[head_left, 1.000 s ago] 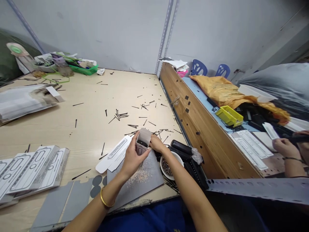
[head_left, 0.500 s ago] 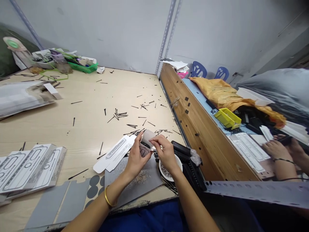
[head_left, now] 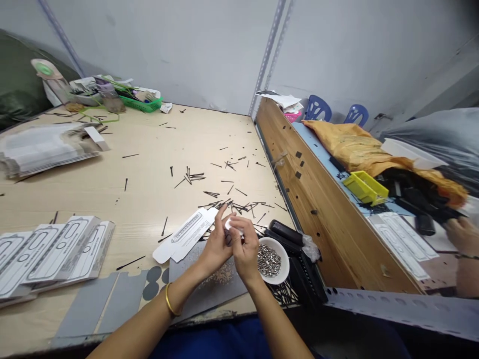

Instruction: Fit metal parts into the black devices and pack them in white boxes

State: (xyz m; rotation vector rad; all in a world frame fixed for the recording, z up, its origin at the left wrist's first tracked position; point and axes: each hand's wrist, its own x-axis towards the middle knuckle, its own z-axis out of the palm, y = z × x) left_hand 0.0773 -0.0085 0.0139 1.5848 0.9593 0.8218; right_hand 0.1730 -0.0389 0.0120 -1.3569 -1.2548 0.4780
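Observation:
Both of my hands meet over the grey sheet (head_left: 187, 289) at the table's front. My left hand (head_left: 214, 247) is closed round a small white carton (head_left: 228, 225), mostly hidden by the fingers. My right hand (head_left: 245, 249) presses its fingers and thumb against the carton's near end. Left of the hands lies a long white printed carton (head_left: 190, 229) with its flap out. A white bowl (head_left: 284, 267) of small metal parts (head_left: 268, 259) stands right of my right hand. Thin black sticks (head_left: 239, 205) lie scattered beyond the hands.
Printed cartons (head_left: 71, 249) are stacked at the left, with flat cartons (head_left: 56, 144) behind. Black cases (head_left: 286, 232) lie by the wooden divider (head_left: 322, 219). Beyond it are a yellow bin (head_left: 368, 188) and another person's hand (head_left: 462, 234). A green basket (head_left: 144, 104) stands at the back.
The raised carton flap between my hands has gone down, and my right fingers have closed in against the carton. The view has shifted, so the bowl shows more fully.

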